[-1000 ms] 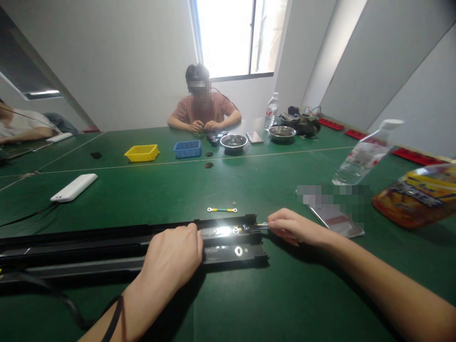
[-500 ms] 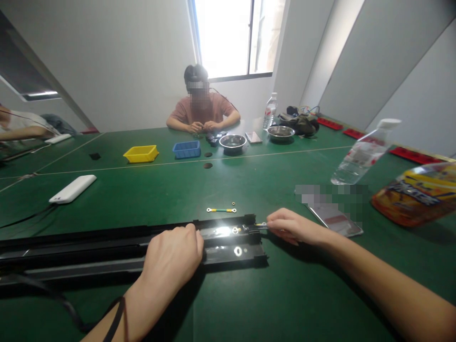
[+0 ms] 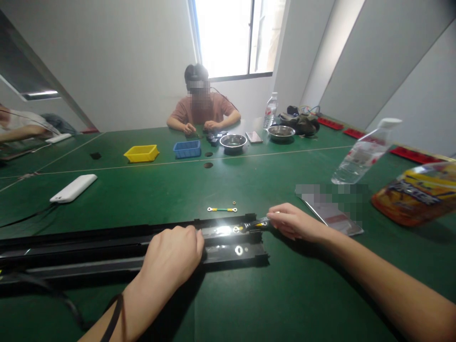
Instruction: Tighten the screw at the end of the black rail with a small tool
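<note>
A long black metal rail (image 3: pixel 107 247) lies across the green table (image 3: pixel 249 285) in front of me. My left hand (image 3: pixel 171 256) is closed over the rail's middle, fingers curled on its top edge. My right hand (image 3: pixel 294 222) pinches a thin tool (image 3: pixel 254 223) with a yellow band, whose tip rests at a small ring on the rail's shiny right end. A short green and yellow wire (image 3: pixel 222 209) with ring ends lies just beyond the rail, a tiny washer (image 3: pixel 233 202) beside it.
A water bottle (image 3: pixel 359 154), an orange snack bag (image 3: pixel 416 192) and a flat card (image 3: pixel 335 213) lie at my right. A white power bank (image 3: pixel 73 188) sits at left. Far across, a person sits behind a yellow bin (image 3: pixel 141 153), a blue bin (image 3: pixel 187 148) and steel bowls (image 3: pixel 233 141).
My right hand has lifted slightly and tilted the tool, so its handle end points upward to the right. My left hand stays put. The person opposite has moved their hands apart.
</note>
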`<state>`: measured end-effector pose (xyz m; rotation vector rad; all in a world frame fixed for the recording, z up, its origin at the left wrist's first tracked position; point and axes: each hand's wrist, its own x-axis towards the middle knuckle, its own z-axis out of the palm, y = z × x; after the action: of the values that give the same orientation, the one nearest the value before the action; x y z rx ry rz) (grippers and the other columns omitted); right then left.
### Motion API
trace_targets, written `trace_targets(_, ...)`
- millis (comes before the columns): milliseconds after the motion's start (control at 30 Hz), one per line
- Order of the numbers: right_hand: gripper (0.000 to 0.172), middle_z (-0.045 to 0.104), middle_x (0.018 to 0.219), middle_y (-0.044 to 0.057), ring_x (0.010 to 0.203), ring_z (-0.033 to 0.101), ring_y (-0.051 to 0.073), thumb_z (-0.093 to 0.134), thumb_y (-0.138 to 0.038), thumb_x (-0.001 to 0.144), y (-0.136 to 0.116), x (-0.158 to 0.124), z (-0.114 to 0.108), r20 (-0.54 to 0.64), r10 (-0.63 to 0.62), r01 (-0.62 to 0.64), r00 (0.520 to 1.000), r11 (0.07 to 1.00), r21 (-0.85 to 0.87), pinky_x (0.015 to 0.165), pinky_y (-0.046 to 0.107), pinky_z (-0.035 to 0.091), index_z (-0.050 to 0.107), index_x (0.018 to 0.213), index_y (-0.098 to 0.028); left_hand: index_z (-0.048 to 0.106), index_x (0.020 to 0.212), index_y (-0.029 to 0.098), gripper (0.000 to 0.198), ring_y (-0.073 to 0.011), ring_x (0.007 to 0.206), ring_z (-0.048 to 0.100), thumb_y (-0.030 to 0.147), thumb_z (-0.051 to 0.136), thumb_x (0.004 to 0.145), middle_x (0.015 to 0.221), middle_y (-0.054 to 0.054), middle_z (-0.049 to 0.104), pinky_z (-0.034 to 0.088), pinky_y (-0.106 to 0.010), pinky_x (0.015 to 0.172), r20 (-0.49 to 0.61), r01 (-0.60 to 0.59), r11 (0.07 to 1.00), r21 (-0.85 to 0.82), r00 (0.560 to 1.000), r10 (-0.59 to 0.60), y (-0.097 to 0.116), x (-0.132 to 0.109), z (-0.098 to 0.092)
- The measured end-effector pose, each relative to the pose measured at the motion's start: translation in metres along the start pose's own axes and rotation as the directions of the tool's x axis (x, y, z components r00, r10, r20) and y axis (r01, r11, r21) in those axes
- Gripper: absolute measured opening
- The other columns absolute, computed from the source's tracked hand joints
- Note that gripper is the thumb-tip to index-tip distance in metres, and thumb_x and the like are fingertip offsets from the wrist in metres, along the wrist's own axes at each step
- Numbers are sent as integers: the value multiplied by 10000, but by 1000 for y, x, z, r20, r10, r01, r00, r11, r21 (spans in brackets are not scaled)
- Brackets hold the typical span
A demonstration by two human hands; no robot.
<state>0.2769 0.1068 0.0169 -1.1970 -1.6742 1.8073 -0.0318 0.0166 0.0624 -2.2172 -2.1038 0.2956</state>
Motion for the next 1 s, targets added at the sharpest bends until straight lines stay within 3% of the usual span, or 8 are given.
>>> trace_targets(200,413,363,464,-97,362,353,72,608,-515,943,5,3,-2,-7,-80,80,997,997,12,359,196,262,555,715,-175,735,821,161,431,-284,801,729,377,407,998,821,-151,738,515,-367,788,36,44,993,-106,999,-41,-1,2,-5)
trace_targets(400,436,384,448,-91,383,367,79,607,-538,947,3,8,2,-1,-150,150,989,989,-8,409,213,323,551,707,-179,739,844,173,431,-302,790,724,370,391,1004,820,-151,729,512,-384,763,32,0,998,-60,999,2,-3,2,-2)
trace_targets(733,458,408,470,-85,419,419,92,580,-567,957,0,12,8,5,-138,138,990,986,-91,461,225,394,546,714,-181,736,844,165,445,-287,806,725,385,387,1011,837,-152,737,512,-377,795,45,31,996,-87,999,-28,-1,2,-6)
trace_targets(1000,471,481,459,-53,393,458,83,550,-548,975,-7,5,4,85,-40,62,996,957,-282,428,197,320,604,738,-145,735,884,152,448,-267,834,729,383,378,1024,863,-145,738,514,-364,826,85,57,996,-73,995,-51,0,2,-7)
